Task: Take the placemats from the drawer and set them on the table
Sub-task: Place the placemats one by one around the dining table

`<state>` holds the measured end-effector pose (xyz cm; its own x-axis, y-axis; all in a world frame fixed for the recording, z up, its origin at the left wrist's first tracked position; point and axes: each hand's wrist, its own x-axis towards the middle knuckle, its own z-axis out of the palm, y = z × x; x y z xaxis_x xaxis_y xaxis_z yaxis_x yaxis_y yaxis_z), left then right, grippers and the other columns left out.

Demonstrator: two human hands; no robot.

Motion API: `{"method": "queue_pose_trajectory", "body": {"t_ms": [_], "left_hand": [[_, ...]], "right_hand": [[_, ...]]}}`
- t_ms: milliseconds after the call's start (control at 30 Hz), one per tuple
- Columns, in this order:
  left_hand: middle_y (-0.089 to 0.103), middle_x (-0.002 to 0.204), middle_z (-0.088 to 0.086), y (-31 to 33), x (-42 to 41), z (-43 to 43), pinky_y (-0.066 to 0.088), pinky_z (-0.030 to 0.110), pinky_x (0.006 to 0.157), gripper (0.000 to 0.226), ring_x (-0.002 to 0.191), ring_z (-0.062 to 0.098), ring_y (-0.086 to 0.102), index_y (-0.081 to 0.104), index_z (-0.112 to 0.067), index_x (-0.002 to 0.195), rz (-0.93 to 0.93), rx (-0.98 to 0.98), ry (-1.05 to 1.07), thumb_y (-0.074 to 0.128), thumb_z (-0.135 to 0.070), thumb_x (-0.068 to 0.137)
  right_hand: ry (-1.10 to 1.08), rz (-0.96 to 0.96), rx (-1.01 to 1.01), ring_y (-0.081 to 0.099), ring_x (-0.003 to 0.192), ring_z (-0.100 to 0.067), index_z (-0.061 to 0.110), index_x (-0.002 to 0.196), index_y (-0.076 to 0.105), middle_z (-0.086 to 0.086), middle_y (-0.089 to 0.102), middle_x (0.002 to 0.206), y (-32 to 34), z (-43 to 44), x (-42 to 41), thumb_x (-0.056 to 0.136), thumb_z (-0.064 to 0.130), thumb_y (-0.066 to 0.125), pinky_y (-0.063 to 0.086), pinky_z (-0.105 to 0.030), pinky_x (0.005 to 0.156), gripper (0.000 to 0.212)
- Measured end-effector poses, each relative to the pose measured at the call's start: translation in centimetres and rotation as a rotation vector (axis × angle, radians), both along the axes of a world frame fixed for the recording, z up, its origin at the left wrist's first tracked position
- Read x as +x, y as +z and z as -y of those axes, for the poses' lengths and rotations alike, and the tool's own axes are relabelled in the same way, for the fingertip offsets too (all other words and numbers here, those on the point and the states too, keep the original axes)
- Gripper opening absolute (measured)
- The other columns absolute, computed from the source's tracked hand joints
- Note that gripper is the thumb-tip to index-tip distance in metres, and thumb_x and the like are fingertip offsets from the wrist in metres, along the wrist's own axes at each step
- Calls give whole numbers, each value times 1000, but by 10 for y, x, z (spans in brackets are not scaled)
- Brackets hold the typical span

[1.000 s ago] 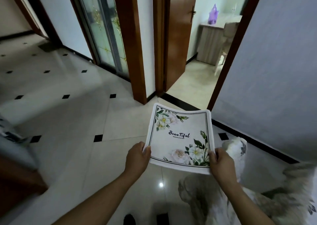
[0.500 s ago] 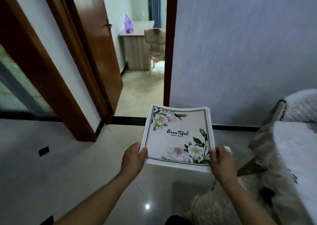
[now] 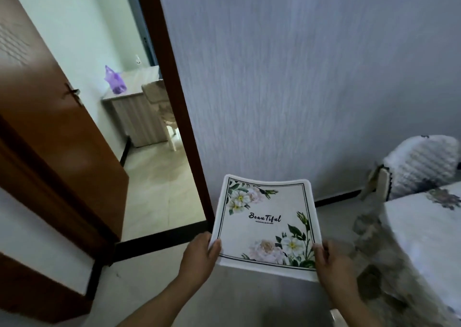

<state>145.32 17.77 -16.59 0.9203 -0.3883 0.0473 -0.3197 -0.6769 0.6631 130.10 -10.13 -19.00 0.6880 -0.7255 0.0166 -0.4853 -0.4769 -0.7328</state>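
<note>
I hold a white placemat (image 3: 267,224) printed with flowers and the word "Beautiful" flat in front of me, above the floor. My left hand (image 3: 199,257) grips its near left corner, thumb on top. My right hand (image 3: 331,264) grips its near right corner the same way. I cannot tell whether more mats lie stacked under the top one. The table (image 3: 424,232), covered with a white floral cloth, stands at the right edge of the view, to the right of the placemat. The drawer is out of view.
A chair (image 3: 419,167) with a white knitted cover stands behind the table against the grey wall. An open brown door (image 3: 50,132) and doorway on the left lead to a room with a desk (image 3: 134,112) and a purple bag.
The view has swung right: the glass door and tiled floor have left the frame, and the table and chair have come in on the right. Both hands keep the same grip on the placemat.
</note>
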Motion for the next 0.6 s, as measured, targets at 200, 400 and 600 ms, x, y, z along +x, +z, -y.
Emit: {"method": "queue_pose_trajectory", "body": {"t_ms": [200, 400, 600], "left_hand": [[65, 86, -7, -8, 92, 85, 52, 29, 68, 16, 78, 5, 61, 63, -24, 91, -64, -38, -144, 52, -35, 96], [63, 79, -11, -19, 185, 210, 38, 25, 59, 11, 72, 8, 59, 64, -23, 90, -13, -39, -438, 57, -30, 94], [61, 72, -7, -6, 260, 357, 42, 29, 59, 18, 67, 13, 59, 56, -23, 77, 47, -65, -807, 58, -30, 93]], "right_hand": [[-135, 47, -43, 51, 56, -20, 18, 70, 47, -4, 52, 61, 8, 64, 51, 95, 25, 54, 44, -36, 53, 27], [-403, 51, -49, 54, 60, -17, 16, 74, 51, -3, 57, 65, 5, 126, 77, 96, 27, 54, 47, -37, 56, 24], [-777, 70, -87, 52, 57, -10, 25, 72, 47, 5, 54, 62, 15, 162, 96, 96, 28, 54, 38, -28, 48, 25]]}}
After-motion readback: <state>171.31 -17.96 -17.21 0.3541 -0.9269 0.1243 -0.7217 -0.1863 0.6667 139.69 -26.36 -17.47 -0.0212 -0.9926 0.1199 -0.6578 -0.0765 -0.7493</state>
